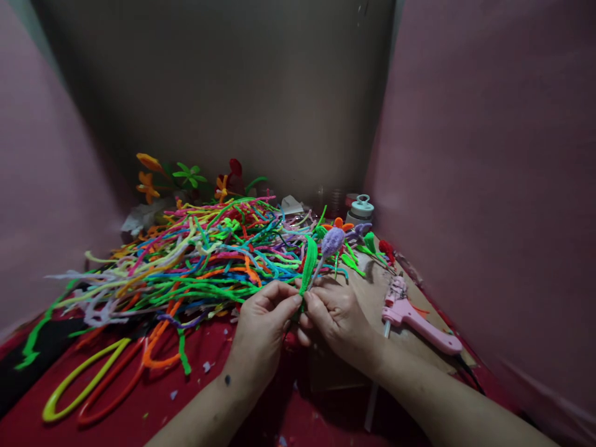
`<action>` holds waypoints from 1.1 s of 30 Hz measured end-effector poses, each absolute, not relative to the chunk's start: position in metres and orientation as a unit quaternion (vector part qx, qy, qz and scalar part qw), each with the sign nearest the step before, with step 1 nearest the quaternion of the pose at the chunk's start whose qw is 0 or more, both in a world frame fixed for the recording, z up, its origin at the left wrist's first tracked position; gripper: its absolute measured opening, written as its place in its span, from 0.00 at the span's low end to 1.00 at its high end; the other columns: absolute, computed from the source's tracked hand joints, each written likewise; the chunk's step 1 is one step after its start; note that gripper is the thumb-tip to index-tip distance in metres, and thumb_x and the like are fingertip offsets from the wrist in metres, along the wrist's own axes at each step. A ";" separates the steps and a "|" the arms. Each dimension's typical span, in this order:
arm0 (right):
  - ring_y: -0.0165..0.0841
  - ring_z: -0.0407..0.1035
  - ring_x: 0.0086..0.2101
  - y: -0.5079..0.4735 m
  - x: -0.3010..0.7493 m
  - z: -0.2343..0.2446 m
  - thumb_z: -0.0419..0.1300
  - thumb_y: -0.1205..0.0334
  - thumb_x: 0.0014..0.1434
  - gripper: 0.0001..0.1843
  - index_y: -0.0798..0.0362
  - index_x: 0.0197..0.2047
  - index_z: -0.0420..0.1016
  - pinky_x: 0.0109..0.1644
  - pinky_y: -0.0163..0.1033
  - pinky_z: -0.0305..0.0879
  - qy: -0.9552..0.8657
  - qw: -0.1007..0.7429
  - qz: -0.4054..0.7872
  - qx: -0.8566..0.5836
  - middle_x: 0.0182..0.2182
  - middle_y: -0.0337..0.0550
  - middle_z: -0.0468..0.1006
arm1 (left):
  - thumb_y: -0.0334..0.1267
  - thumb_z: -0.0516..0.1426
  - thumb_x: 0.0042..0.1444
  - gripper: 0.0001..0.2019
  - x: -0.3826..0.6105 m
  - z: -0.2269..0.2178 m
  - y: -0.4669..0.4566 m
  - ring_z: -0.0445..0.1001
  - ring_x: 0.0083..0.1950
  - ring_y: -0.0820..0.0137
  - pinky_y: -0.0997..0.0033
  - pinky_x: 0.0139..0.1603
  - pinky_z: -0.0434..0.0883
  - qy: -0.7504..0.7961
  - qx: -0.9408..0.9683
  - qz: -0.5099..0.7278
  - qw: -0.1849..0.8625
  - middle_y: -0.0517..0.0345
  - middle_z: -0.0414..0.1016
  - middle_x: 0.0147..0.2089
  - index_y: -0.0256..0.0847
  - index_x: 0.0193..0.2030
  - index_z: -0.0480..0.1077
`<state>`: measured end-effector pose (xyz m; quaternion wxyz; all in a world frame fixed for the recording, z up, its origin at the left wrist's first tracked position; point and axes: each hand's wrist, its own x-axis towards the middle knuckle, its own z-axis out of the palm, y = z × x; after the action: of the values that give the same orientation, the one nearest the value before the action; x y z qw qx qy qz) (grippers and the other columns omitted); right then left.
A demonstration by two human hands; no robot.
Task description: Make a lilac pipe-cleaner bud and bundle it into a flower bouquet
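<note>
In the head view, my left hand (263,326) is closed, its thumb and forefinger pinching the base of a green pipe-cleaner leaf (309,261) that stands upright. Right beside it, my right hand (342,320) is closed too, its fingertips meeting the left ones at the leaf's base. A purple pipe-cleaner flower bud (333,242) rises on a pale stem from between the right fingers, leaning to the right of the leaf. The lower ends of stem and leaf are hidden behind my fingers.
A heap of colourful pipe cleaners (200,261) lies left. Yellow- and red-handled scissors (86,379) rest near the front. A pink glue gun (426,326) lies on a cardboard sheet (372,292) at right. Behind stand a lidded bottle (362,210) and orange flowers (146,186).
</note>
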<state>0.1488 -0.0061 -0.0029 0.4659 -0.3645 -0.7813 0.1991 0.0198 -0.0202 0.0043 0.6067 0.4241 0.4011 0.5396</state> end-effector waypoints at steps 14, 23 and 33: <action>0.29 0.62 0.28 -0.003 0.150 -0.010 0.46 0.67 0.62 0.20 0.54 0.19 0.63 0.34 0.35 0.57 -0.792 0.446 0.158 -0.386 0.22 0.40 0.64 | 0.35 0.55 0.50 0.06 0.019 0.009 -0.025 0.62 0.18 0.78 0.79 0.18 0.61 0.490 0.600 0.493 0.396 0.66 0.64 0.18 0.38 0.24 0.66; 0.31 0.62 0.29 -0.003 0.149 -0.010 0.46 0.67 0.62 0.18 0.54 0.21 0.63 0.36 0.36 0.59 -0.800 0.453 0.136 -0.370 0.23 0.40 0.66 | 0.32 0.52 0.54 0.06 0.011 -0.005 -0.026 0.69 0.26 0.74 0.77 0.28 0.65 0.455 0.732 0.470 0.189 0.59 0.70 0.26 0.37 0.32 0.69; 0.29 0.61 0.28 -0.007 0.149 0.005 0.48 0.63 0.60 0.17 0.54 0.21 0.66 0.36 0.36 0.60 -0.755 0.476 0.304 -0.333 0.21 0.38 0.65 | 0.38 0.54 0.54 0.05 0.015 0.006 -0.029 0.58 0.18 0.78 0.80 0.18 0.57 0.497 0.607 0.509 0.355 0.67 0.61 0.19 0.40 0.30 0.66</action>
<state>0.1494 -0.0070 0.0048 0.4764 -0.3329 -0.7547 0.3043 0.0151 -0.0290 0.0056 0.3554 0.6067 0.4968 0.5087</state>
